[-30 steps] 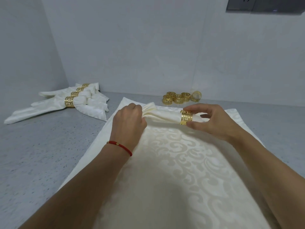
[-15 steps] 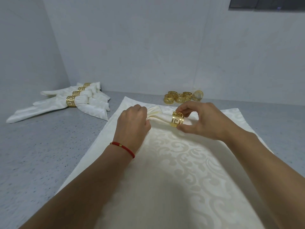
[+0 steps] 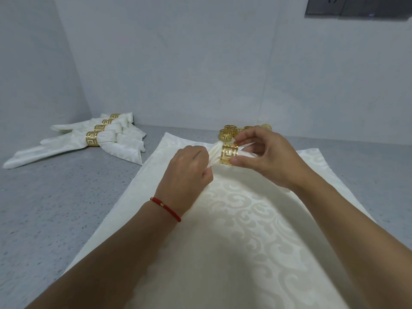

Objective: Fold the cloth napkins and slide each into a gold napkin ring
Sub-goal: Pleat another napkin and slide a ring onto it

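The left hand [image 3: 189, 168] grips one end of a rolled cream napkin [image 3: 215, 152], and the right hand [image 3: 265, 157] pinches a gold napkin ring [image 3: 229, 154] between thumb and fingers. The ring sits around the napkin, which passes through it; the roll lies with its long axis left to right, above a flat patterned cloth [image 3: 234, 230] on the grey tabletop [image 3: 55, 208]. Spare gold rings [image 3: 228, 132] stand near the wall behind. Three finished napkins in rings [image 3: 98, 139] lie far left.
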